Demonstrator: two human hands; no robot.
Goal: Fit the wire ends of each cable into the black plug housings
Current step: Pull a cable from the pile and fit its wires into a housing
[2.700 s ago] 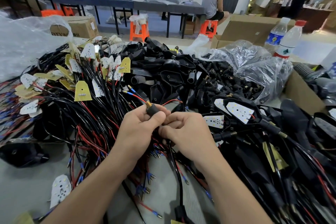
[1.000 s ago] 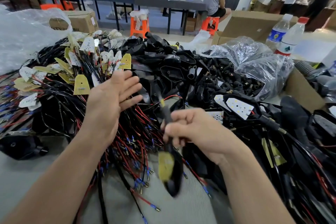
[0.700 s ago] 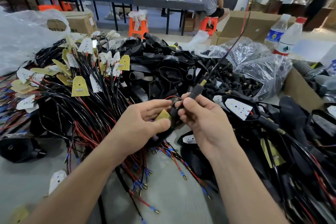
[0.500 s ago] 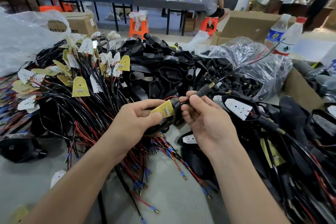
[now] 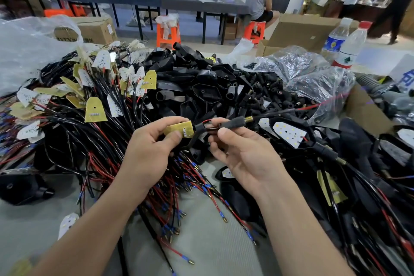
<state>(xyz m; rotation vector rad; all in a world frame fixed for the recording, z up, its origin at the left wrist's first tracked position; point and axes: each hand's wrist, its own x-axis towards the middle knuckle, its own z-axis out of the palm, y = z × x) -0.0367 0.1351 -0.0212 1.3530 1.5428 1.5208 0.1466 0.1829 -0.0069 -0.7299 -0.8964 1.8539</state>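
Note:
My left hand (image 5: 146,152) pinches a small yellow circuit board (image 5: 179,129) between thumb and fingers. Red and black wires run from the board to the right into a black plug housing (image 5: 233,122). My right hand (image 5: 244,154) pinches that housing between thumb and forefinger. A brass tip sticks out of the housing's right end, and the black cable (image 5: 282,111) runs on to the right over the pile.
A heap of black and red cables with boards (image 5: 94,110) lies left. Loose black housings (image 5: 201,87) pile up behind my hands. A clear bag of small black parts (image 5: 313,78), two water bottles (image 5: 349,45) and cardboard boxes stand right. People work in the background.
My left hand came in from the pile and took hold of the yellow board. My right hand turned the housing level and the two hands drew slightly apart, showing the wires between them.

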